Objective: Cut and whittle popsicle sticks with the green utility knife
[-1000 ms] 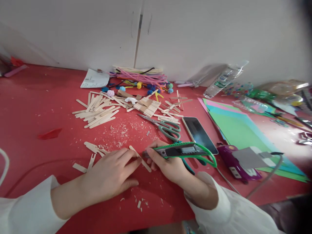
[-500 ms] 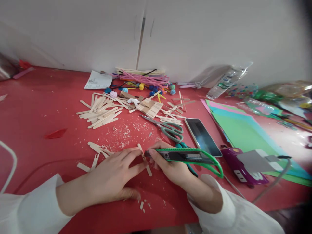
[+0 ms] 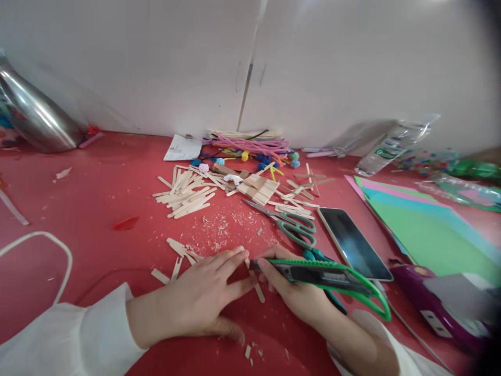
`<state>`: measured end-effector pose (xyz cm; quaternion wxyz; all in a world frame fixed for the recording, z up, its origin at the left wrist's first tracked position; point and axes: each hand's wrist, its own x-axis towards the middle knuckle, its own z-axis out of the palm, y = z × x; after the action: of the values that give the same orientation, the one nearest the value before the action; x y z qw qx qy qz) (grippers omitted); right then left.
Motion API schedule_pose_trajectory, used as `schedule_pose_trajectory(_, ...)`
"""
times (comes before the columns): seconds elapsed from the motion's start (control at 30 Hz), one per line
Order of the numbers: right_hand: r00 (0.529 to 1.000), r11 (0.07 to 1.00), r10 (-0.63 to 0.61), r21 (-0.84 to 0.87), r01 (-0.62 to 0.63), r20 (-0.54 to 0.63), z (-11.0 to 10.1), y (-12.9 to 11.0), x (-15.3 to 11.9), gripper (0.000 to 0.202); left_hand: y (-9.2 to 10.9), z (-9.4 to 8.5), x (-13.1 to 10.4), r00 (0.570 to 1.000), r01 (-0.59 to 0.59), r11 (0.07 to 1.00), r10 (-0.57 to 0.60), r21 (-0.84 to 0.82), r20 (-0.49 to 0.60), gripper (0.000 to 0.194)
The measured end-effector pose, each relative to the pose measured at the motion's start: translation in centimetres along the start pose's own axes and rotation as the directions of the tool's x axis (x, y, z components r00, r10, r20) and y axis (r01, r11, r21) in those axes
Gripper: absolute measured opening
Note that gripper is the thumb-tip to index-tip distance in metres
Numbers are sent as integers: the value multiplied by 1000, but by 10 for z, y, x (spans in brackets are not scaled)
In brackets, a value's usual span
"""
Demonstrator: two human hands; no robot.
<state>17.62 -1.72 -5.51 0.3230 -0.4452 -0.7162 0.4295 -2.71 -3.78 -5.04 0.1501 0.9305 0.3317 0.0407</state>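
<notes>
My right hand [image 3: 293, 284] is closed around a green and black utility knife [image 3: 329, 275], its front end at a wooden craft stick [image 3: 258, 290] on the red table [image 3: 129, 250]. Fingertips of my left hand [image 3: 199, 292] press on that stick, with the fingers spread and the thumb apart. The blade is too small to make out. Notched stick pieces [image 3: 176, 267] lie beyond my left hand, and wood shavings [image 3: 213, 230] are scattered past my fingertips.
Behind are a pile of sticks [image 3: 186, 193], pink pipe cleaners [image 3: 250, 144] and scissors [image 3: 295, 228]. To the right are a phone [image 3: 352, 243], coloured paper [image 3: 426, 224] and a purple power strip [image 3: 430, 303]. A metal jug [image 3: 35, 109] stands at the back left.
The camera view has shifted, so the scene sits further right and lower, and the metal jug shows more at the left. Both hands keep their places on the stick and knife.
</notes>
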Motion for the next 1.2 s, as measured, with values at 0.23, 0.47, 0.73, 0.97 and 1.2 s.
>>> schedule_pose_trajectory(0.23, 998, 994, -54, -97, 51, -26, -1, 2, -2, 31, 1, 1, -3, 1000, 13, 1000, -13, -9, -6, 77)
schedule_pose_trajectory(0.47, 997, 992, -75, -99, 72, -29, -3, 5, -1, 25, 1, 2, -4, 1000, 3, 1000, -4, -12, -29, 75)
schedule_pose_trajectory(0.73, 997, 999, -25, -38, 22, -74, -6, 2, -1, 21, -2, -1, -2, 1000, -19, 1000, 19, 14, -19, 77)
schedule_pose_trajectory(0.97, 1000, 1000, 10, 10, -9, -17, -3, -2, 0, 22, -4, -1, 0, 998, -32, 999, 33, 7, -49, 77)
schedule_pose_trajectory(1.2, 998, 997, -14, -83, 9, -57, -2, -3, -2, 21, -3, 0, 1, 999, -35, 999, 35, -8, -35, 79)
